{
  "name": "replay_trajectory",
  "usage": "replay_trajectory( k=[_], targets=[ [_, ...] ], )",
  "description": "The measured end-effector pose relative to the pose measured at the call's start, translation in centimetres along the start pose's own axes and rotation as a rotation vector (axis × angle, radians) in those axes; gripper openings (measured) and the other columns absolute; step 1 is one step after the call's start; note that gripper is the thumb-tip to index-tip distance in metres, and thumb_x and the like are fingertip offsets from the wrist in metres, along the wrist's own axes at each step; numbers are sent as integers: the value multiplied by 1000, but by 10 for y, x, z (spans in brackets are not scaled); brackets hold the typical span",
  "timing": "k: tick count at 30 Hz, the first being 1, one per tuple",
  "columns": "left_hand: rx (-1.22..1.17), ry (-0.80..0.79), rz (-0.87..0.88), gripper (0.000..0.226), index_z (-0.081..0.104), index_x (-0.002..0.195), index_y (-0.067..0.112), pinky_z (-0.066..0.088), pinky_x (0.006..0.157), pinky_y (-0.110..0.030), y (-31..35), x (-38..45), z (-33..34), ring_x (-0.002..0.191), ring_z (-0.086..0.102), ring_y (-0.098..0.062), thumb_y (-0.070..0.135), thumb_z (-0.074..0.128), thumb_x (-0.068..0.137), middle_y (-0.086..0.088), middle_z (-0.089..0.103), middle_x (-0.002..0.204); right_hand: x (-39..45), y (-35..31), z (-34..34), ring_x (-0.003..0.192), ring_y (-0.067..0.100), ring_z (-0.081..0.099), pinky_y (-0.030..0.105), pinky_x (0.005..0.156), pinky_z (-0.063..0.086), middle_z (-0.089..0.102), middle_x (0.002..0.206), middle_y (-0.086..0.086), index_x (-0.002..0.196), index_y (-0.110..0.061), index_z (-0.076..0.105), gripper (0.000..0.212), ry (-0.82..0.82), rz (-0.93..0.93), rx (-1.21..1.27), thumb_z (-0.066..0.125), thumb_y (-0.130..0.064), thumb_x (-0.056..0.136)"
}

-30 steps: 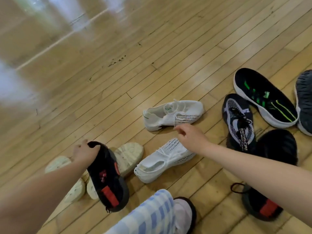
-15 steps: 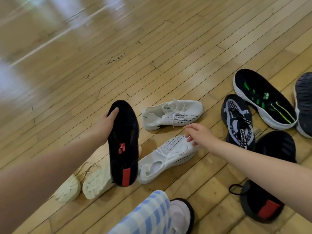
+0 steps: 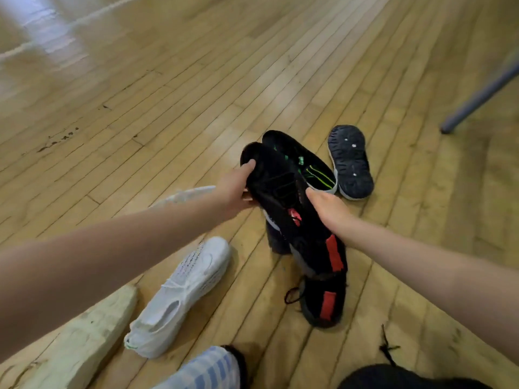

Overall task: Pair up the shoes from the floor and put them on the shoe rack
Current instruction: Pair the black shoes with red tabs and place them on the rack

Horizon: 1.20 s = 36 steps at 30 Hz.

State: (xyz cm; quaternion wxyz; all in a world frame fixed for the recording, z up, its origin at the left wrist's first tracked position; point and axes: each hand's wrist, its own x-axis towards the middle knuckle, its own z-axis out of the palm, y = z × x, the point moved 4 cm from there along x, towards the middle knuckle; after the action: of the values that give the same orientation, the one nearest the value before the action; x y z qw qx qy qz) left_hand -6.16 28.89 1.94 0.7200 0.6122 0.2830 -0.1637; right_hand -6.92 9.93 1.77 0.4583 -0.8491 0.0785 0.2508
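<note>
held shoe (image 3: 276, 189) between left hand (image 3: 234, 189) and right hand (image 3: 327, 209) | matching shoe (image 3: 323, 303) on floor (image 3: 196, 94) below | knit shoe (image 3: 182, 293) left | upturned shoe (image 3: 351, 161) behind right

Both hands (image 3: 234, 189) forward (grips closed)

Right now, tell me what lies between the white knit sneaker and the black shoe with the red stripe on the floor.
In the head view, only bare wooden floor separates the white knit sneaker from the black red-striped shoe.
</note>
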Motion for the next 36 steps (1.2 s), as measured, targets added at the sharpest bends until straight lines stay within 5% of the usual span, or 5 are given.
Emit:
replay_trajectory(
  k=[4,12,19,28,36],
  targets=[
    [244,-220,2,38,56,125,14,54,80,-33,-28,-7,69,92,60,-20,37,50,96,-5,59,100,-22,68,-63,118,24,54,35,104,39,61,122,4,121,-15,62,44,171,144,95,36,-43,100],
    [845,-16,194,26,57,103,14,50,77,-34,-108,-20,86,88,62,-24,36,51,90,-3,62,91,-81,187,-118,117,36,51,39,96,40,54,131,18,133,-2,49,60,543,607,228,28,-47,99],
    [728,-86,-203,45,48,115,4,50,38,-26,-161,-32,87,57,64,-22,43,52,92,-15,63,101,-99,216,-85,108,32,57,34,79,48,59,123,17,130,1,50,49,415,728,271,36,-37,101],
    [586,-241,-305,59,35,138,18,52,93,-40,-169,-25,81,115,55,-27,25,65,88,-8,52,129,-90,207,-58,100,25,59,34,79,51,63,111,10,131,-8,50,39,306,631,373,38,-30,101],
    [278,-236,-314,60,42,139,16,49,89,-35,-164,-21,88,99,55,-19,17,68,86,-5,57,110,-98,200,-54,129,31,45,47,101,44,45,144,8,148,-23,24,56,131,520,261,47,-31,98]
  ],
)
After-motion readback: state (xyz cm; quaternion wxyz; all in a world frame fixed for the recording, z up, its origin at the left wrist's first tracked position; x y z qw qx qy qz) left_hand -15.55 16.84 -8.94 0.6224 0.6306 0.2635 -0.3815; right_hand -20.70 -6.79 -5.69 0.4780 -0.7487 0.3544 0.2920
